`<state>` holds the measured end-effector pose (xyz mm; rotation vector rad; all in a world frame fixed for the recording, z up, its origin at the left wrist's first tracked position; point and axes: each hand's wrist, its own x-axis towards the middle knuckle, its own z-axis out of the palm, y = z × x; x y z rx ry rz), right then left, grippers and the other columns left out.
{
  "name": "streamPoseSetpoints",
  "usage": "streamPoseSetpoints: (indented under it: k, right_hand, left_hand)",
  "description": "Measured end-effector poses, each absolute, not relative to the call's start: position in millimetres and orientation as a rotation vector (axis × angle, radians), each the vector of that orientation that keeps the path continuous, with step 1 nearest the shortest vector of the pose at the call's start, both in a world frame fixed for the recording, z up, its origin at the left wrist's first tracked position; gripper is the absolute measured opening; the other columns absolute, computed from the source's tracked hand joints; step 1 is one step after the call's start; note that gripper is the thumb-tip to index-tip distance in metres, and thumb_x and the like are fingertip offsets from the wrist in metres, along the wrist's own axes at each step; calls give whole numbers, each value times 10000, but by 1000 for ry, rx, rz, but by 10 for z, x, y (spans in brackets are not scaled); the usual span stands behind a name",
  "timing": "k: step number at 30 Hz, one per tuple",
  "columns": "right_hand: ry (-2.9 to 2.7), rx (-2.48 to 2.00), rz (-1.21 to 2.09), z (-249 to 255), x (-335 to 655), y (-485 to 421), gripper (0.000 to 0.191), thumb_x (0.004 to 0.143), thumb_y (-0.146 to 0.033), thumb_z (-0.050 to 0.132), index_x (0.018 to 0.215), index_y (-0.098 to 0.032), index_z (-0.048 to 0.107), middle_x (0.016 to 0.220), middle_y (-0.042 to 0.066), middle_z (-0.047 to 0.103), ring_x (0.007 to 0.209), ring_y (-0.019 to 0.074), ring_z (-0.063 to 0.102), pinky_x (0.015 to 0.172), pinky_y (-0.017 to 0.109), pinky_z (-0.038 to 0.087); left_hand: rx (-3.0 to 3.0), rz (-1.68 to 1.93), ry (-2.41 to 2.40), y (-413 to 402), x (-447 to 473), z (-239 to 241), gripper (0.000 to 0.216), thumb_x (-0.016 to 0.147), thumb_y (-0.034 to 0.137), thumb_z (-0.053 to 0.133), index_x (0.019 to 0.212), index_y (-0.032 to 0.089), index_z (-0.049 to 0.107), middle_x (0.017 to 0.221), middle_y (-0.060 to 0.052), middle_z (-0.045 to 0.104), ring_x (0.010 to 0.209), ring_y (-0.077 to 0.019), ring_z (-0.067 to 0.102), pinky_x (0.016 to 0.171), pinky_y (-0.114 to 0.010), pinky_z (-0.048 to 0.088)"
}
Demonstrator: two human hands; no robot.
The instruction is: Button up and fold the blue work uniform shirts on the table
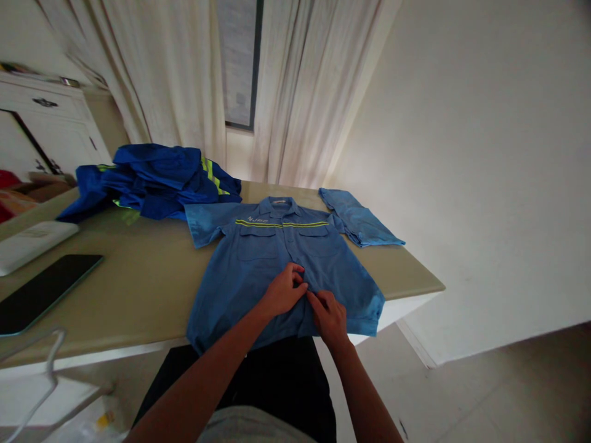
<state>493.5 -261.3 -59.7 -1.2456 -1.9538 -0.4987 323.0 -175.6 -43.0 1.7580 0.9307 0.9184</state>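
Note:
A blue short-sleeved work shirt point(258, 271) lies front side up, its collar away from me and its hem hanging over the near edge of the table. Yellow stripes cross its chest above two pockets. At the front opening, below the pockets, my left hand point(285, 289) pinches the fabric with curled fingers. Just right of it, my right hand point(329, 315) grips the other side of the opening between thumb and fingers. The fingertips of both hands nearly meet. Any button between them is too small to make out.
Darker blue garments with reflective strips point(161, 178) are heaped at the back left. A folded light blue garment point(362, 218) lies at the back right. A black phone point(46, 289) and a white device point(37, 243) rest on the table point(143, 283) at left, near a white cable point(53, 363).

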Motion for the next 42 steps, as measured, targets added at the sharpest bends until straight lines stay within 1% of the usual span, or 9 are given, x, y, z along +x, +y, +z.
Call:
streamPoseSetpoints:
  k: [8, 15, 21, 26, 33, 36, 38, 40, 42]
  right_hand:
    - [-1921, -1261, -467, -540, 4882, -2612, 226, 1006, -163, 560, 1131, -206, 743, 963, 88, 693, 823, 157, 681, 737, 254, 571]
    - [-1911, -1259, -496, -593, 4906, -2599, 268, 1022, -175, 528, 1134, -205, 769, 882, 75, 681, 711, 140, 654, 641, 239, 551]
    - [-1922, -1353, -334, -641, 4925, -2594, 384, 1028, -233, 431, 1056, -244, 814, 803, 70, 690, 681, 181, 640, 616, 304, 561]
    - [-1841, -1346, -142, -531, 4836, -2616, 245, 1015, -303, 535, 1023, -209, 762, 849, 68, 687, 741, 178, 645, 708, 307, 550]
    - [-1625, -1511, 75, -390, 4698, -2609, 239, 982, -417, 597, 1019, -193, 671, 813, 21, 640, 671, 169, 565, 650, 296, 485]
    - [-1565, -1489, 7, -405, 4811, -2713, 262, 969, -424, 620, 1089, -200, 682, 949, 62, 661, 793, 202, 593, 741, 338, 515]
    - [-1409, -1521, -128, -463, 5002, -2838, 334, 941, -460, 657, 1148, -197, 672, 1043, 94, 651, 903, 237, 596, 832, 393, 517]
    - [-1145, -1609, -253, -567, 5265, -2977, 479, 887, -529, 703, 1210, -180, 649, 1123, 132, 624, 1029, 286, 571, 917, 458, 494]
    - [-850, -1702, -260, -704, 5538, -3096, 685, 794, -605, 758, 1287, -153, 607, 1220, 175, 588, 1157, 334, 526, 987, 510, 462]
  left_hand:
    - [1721, 910, 849, -1780, 3178, -367, 309, 872, 321, 655, 1130, 205, 531, 836, 18, 677, 679, -138, 573, 669, -281, 447]
    - [1756, 894, 908, -1783, 3195, -371, 315, 866, 296, 654, 1145, 212, 535, 879, 3, 697, 726, -159, 608, 704, -303, 466]
    - [1733, 852, 919, -1698, 3233, -391, 370, 847, 265, 657, 1176, 185, 508, 852, 0, 671, 738, -167, 613, 728, -320, 480]
    - [1713, 827, 869, -1680, 3206, -383, 380, 857, 264, 638, 1195, 172, 490, 820, 13, 644, 741, -166, 614, 745, -322, 485]
    - [1746, 848, 963, -1693, 3246, -340, 381, 864, 282, 643, 1203, 166, 516, 853, -9, 681, 754, -181, 644, 765, -333, 501]
    - [1803, 867, 1008, -1842, 3113, -266, 382, 935, 331, 576, 1275, 163, 527, 971, -69, 723, 818, -210, 681, 804, -363, 528]
    - [1942, 865, 1004, -2041, 2898, -257, 454, 954, 400, 584, 1355, 194, 529, 1176, -118, 714, 1002, -247, 693, 918, -402, 532]
    - [2230, 820, 992, -2279, 2623, -310, 582, 892, 431, 693, 1422, 253, 532, 1422, -125, 616, 1279, -305, 590, 1114, -480, 434]
    - [2521, 732, 1001, -2491, 2362, -406, 687, 850, 313, 740, 1493, 294, 497, 1574, -105, 491, 1439, -340, 453, 1217, -552, 299]
